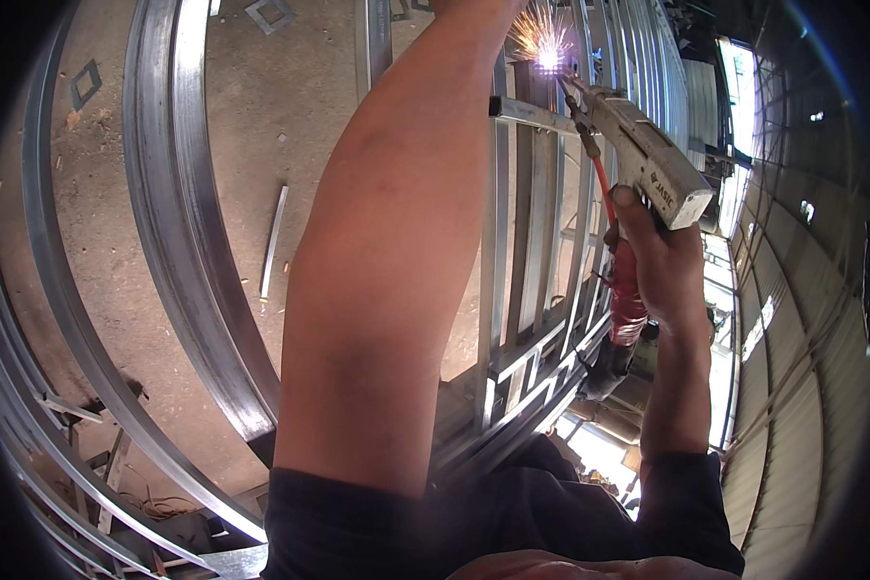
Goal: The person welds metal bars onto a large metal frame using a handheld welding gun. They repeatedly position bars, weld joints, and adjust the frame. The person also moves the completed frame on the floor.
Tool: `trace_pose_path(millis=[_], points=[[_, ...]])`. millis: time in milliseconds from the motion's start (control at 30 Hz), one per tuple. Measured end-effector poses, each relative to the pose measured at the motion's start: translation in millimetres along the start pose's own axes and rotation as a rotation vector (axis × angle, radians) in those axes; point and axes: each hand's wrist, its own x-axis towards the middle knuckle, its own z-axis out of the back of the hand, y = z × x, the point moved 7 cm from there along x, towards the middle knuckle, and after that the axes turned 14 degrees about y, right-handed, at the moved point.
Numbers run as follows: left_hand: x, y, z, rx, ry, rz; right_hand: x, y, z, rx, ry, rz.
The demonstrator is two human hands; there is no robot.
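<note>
One boxy torch (652,155), metal bars (174,184)

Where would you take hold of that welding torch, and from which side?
Hold the torch by its red handle, probably from the right: that part is slim and rounded, away from the sparks, and the orange tube lies on the left.

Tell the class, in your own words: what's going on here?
A person's right hand grips a torch by its red-wrapped handle; at its tip, sparks flare by the metal frame. The left forearm stretches across the view, its hand cut off by the top edge, so its action is hidden. Long metal bars run along the left; a loose strip lies on the floor.
</note>
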Motion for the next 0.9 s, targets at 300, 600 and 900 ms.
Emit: trace_pose_path(millis=[300,600,900], points=[[-5,-2,5,0.018,-0.002,0.005,-3,0,0,-0.012,0.005,0.012],[-8,-2,7,-0.064,-0.114,0.050,-7,-2,1,-0.001,0.011,-0.007],[-32,30,5,-1.279,-0.215,0.331,-22,-2,27,0.101,-0.113,0.010]])
